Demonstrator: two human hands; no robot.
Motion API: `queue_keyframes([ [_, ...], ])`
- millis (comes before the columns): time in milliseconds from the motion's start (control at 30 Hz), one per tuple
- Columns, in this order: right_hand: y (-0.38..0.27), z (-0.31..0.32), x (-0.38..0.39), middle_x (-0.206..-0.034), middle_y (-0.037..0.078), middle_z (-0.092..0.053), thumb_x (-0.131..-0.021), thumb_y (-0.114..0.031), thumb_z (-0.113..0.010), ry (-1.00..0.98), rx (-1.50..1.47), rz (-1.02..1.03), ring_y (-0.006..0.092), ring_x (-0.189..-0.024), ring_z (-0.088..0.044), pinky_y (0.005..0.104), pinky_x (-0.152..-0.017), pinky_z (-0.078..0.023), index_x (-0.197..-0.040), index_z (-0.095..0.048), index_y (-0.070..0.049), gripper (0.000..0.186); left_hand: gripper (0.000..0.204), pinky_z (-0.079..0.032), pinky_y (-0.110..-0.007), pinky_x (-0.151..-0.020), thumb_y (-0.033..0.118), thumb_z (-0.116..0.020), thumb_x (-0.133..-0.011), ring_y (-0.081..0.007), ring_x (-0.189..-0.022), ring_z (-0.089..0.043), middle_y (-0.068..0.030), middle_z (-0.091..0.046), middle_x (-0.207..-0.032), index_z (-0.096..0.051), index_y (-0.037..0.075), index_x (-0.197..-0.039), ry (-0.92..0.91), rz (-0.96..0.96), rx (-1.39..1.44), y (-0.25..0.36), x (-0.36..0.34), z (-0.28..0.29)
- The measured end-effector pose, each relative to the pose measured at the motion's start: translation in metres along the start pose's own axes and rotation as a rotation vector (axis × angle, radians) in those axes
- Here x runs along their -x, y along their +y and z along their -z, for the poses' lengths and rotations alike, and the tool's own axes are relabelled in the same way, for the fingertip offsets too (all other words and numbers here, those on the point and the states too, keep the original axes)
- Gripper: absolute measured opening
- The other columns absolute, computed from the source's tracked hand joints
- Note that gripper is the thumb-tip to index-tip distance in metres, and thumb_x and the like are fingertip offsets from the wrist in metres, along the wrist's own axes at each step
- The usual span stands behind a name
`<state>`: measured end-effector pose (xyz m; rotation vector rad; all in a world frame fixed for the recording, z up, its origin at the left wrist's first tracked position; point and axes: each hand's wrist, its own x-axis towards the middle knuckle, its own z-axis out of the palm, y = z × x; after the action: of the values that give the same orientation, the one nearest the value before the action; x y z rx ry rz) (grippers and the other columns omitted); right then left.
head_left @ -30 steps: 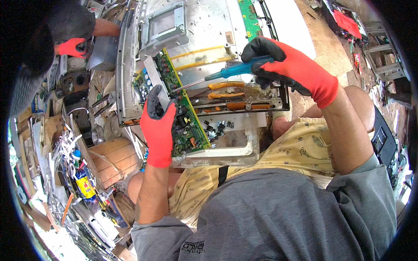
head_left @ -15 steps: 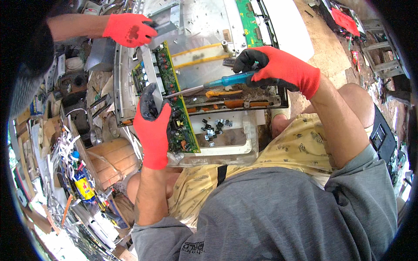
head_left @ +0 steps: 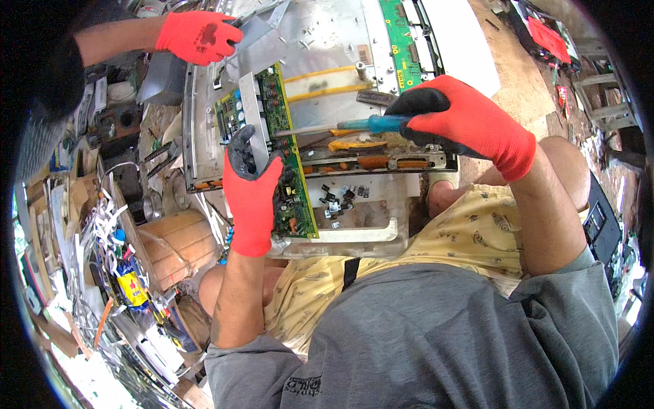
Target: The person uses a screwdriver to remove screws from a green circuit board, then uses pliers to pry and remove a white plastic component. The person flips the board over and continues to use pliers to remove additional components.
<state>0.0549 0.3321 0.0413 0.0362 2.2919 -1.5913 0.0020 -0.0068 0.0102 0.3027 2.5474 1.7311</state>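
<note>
My left hand point(head_left: 252, 198), in a red-and-black glove, grips a long green circuit board point(head_left: 294, 194) by a silver metal bar point(head_left: 252, 109) on it. My right hand point(head_left: 470, 126), gloved the same way, holds a screwdriver point(head_left: 375, 124) with a blue handle, its shaft pointing left at the bar; whether the tip touches is too small to tell. Beneath the board lie an opened flat metal chassis point(head_left: 327, 51) and a translucent plastic tray point(head_left: 357, 232) holding several small black parts point(head_left: 340, 203). Orange-handled tools point(head_left: 354, 145) lie just beyond the parts.
A co-worker's gloved hand point(head_left: 197, 37) reaches in at upper left beside loose metal plates. A narrow green board point(head_left: 402, 44) runs along the chassis. Piled scrap point(head_left: 129, 286) and a wooden object point(head_left: 170, 245) are at left; dark electronics point(head_left: 531, 37) and a ladder-like frame point(head_left: 599, 92) at right.
The co-worker's hand has reached in from the left toward the chassis top, where a metal bracket has shifted upward. My hands still hold board and screwdriver; the screwdriver lies flatter.
</note>
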Motion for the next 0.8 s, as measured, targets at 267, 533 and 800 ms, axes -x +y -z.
queue_keyframes([
  [267, -0.014, -0.006, 0.008, -0.095, 0.018, -0.074, -0.083, -0.032, -0.070, 0.030, 0.090, -0.049, 0.0283, -0.090, -0.070, 0.0369, -0.084, -0.054, -0.109, -0.076, -0.006, 0.037, 0.060, -0.047, -0.030, -0.101, -0.004, -0.074, -0.084, -0.0152, -0.116, -0.058, -0.0077, -0.061, -0.130, -0.051, 0.001, -0.139, 0.011, 0.039, -0.044, 0.004, 0.004, -0.011],
  [533, 0.001, -0.001, -0.001, -0.085, 0.002, -0.073, -0.085, -0.016, -0.069, 0.006, -0.048, -0.069, 0.0072, -0.075, -0.063, 0.0247, -0.067, -0.052, -0.111, -0.076, -0.003, 0.030, 0.059, -0.048, -0.028, -0.099, -0.004, -0.073, -0.085, -0.0139, -0.116, -0.058, -0.0074, -0.060, -0.131, -0.052, 0.001, -0.139, 0.022, 0.032, -0.034, 0.005, 0.004, -0.010],
  [800, -0.010, -0.001, 0.000, -0.087, 0.003, -0.073, -0.084, -0.015, -0.068, 0.036, 0.006, -0.104, 0.0081, -0.077, -0.064, 0.0243, -0.070, -0.053, -0.113, -0.076, -0.002, 0.032, 0.058, -0.045, -0.030, -0.104, -0.005, -0.073, -0.085, -0.0155, -0.122, -0.056, -0.0084, -0.059, -0.135, -0.053, 0.000, -0.139, 0.033, 0.006, -0.014, 0.001, 0.004, -0.007],
])
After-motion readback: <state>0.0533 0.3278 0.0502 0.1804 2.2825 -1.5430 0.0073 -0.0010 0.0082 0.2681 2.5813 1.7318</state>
